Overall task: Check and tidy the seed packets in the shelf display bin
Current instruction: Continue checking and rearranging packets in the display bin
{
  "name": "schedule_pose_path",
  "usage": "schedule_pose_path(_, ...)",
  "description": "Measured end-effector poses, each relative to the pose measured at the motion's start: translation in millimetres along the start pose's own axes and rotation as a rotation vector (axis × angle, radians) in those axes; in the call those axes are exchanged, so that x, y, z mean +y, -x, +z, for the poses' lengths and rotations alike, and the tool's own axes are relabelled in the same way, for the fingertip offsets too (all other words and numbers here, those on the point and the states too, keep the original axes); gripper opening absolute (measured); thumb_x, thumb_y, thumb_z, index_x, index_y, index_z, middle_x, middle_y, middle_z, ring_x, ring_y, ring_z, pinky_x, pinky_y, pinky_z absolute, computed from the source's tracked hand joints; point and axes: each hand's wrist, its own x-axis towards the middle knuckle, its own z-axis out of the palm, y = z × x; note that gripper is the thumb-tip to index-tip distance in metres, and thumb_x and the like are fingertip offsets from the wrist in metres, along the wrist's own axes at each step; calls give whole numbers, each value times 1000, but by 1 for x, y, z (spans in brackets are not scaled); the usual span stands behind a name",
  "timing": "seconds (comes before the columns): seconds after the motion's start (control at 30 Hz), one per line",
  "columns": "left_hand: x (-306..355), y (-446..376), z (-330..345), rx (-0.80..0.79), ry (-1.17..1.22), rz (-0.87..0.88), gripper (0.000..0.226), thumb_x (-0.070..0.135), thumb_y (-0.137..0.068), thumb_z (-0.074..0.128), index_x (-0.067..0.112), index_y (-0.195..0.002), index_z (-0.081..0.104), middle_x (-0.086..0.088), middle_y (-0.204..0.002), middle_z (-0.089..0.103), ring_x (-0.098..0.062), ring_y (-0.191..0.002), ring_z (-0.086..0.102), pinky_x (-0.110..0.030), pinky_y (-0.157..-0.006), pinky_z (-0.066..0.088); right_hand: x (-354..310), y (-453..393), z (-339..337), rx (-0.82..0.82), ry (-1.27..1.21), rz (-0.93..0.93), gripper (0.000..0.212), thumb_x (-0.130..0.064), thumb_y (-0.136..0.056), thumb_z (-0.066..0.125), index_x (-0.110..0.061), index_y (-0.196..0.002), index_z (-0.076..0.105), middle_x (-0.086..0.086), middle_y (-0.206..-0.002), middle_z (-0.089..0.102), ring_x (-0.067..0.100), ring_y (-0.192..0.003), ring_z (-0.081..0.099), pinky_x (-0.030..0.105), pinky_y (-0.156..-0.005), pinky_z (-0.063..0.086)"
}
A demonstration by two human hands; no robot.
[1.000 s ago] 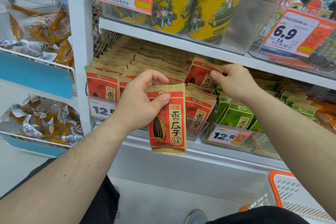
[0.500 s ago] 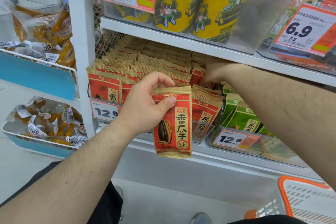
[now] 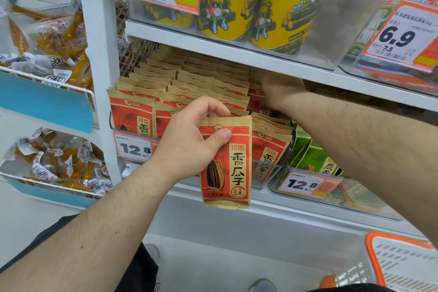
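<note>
1. Left hand (image 3: 189, 140): pinching a red and tan paper seed packet with a black sunflower-seed picture (image 3: 226, 166) at its top edge, thumb on the front face, fingers curled behind.
2. Held packet: upright, out of the bin, hanging in front of the clear plastic display bin (image 3: 265, 173) and overlapping the white shelf edge (image 3: 296, 208) below.
3. Right hand (image 3: 279, 90): reaching deep into the bin under the upper white shelf (image 3: 237, 54), among the rear packets at the right side. Fingers hidden behind packets and shelf; cannot tell whether spread or gripping.
4. Stock of matching red and tan packets (image 3: 184, 83): standing in rows front to back, filling the bin; front packets on the right leaning slightly.
5. White and orange price tag reading 12.8 (image 3: 135, 148): fixed to the bin front, partly covered by the left hand.
6. Green seed packets (image 3: 315, 159): in the neighbouring clear bin to the right, just beside the red stock.
7. Yellow cylindrical snack cans (image 3: 282, 7): on the shelf above.
8. Orange-rimmed white plastic basket (image 3: 403, 263): at lower right, near floor level.
</note>
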Motion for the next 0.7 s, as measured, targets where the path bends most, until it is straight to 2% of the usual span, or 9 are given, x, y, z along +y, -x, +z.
schedule_pose_path(0.07,-1,0,-1,-2,-9,6,36,20,-80,71,52,-89,58,15,-96,63,-10,-93,66,-42,-66,61,1,2,-2,26,-16,-9,9,-26,-94,62,-18,-97,63,-1,-89,59,23,-84,56,27,-70,38)
schedule_pose_path(0.13,0,1,-1,-6,-13,10,37,19,-81,71,52,-89,58,16,-96,63,-10,-93,66,-42,-65,61,-1,1,-2,-45,30,17,16,-20,-92,62,-23,-77,59,-5,-76,56,20,-73,54,25,-59,37)
schedule_pose_path(0.17,1,1,0,-8,-16,9,35,21,-79,70,52,-89,58,17,-95,63,-10,-93,66,-42,-65,61,-1,-3,1,-135,61,33,8,-19,-90,63,-22,-82,64,-4,-78,60,18,-74,57,25,-58,41)
schedule_pose_path(0.2,1,1,0,-9,-22,7,34,23,-78,69,53,-89,57,18,-95,62,-10,-93,66,-42,-65,61,-3,-3,3,-216,73,40,10,-22,-87,66,-21,-97,69,-5,-87,65,17,-79,60,26,-63,47)
schedule_pose_path(0.23,2,1,1,-6,-30,5,32,26,-77,68,53,-89,57,18,-96,62,-9,-93,65,-42,-65,60,-3,-6,5,-303,68,52,28,-28,-85,70,-22,-113,67,-7,-99,67,16,-87,61,28,-74,51)
schedule_pose_path(0.3,3,1,2,-2,-42,4,31,27,-76,67,53,-90,57,18,-96,62,-9,-94,65,-43,-67,60,-7,-11,5,-381,11,62,51,-36,-83,74,-26,-129,55,-11,-115,58,16,-104,56,30,-92,44)
schedule_pose_path(0.43,3,3,1,1,-36,-4,31,27,-76,67,52,-91,57,20,-94,62,-11,-94,65,-45,-68,60,-15,-25,8,-468,11,56,81,-44,-73,81,-31,-143,41,-4,-142,50,23,-131,45,43,-111,34)
schedule_pose_path(0.53,3,3,0,3,-26,-14,31,26,-76,67,53,-89,57,19,-94,62,-11,-94,65,-44,-66,60,-13,-31,14,-509,21,60,73,-45,-74,80,-32,-138,48,-3,-138,55,22,-127,49,46,-110,36)
schedule_pose_path(0.7,5,4,0,2,-38,-9,34,22,-79,69,51,-90,57,18,-95,62,-10,-93,65,-41,-64,60,-13,-20,10,-456,-13,27,62,-44,-83,71,-32,-139,47,-4,-136,55,20,-121,52,41,-106,39)
